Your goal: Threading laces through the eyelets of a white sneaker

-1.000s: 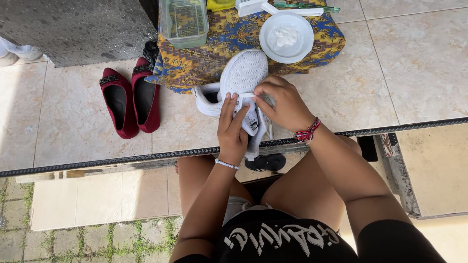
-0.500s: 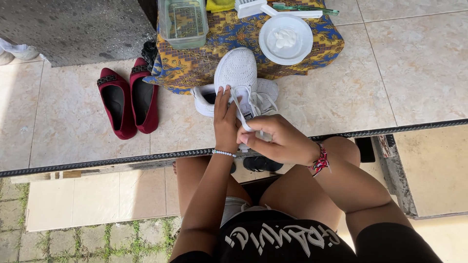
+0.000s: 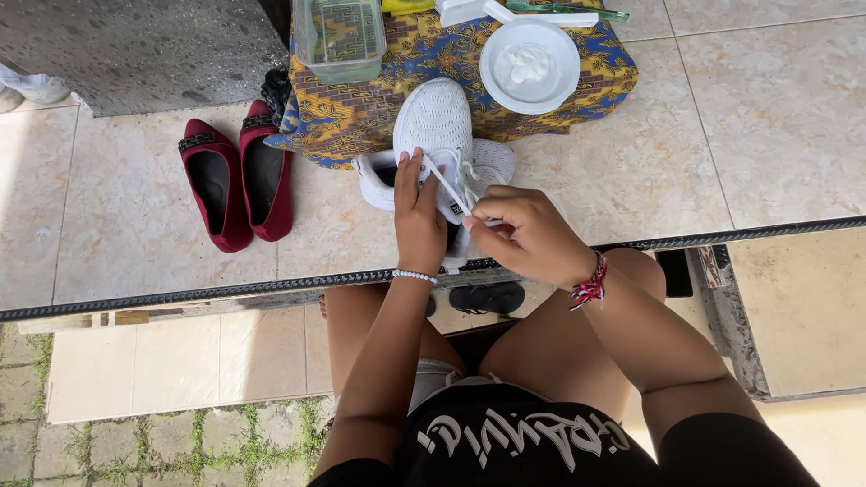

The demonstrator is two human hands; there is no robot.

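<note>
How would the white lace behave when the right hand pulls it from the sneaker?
The white lace sags between sneaker and right hand, so it is probably floppy. It looks thin, likely light, and may slide through the eyelets.

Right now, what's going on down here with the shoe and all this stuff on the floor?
A seated person is working on the lace of a white sneaker. The left hand steadies the shoe while the right hand pinches the white lace and pulls it taut. A second white sneaker lies underneath. Beside them sit a patterned cloth with a white bowl and a clear container, and a pair of red flats on the tiles.
</note>
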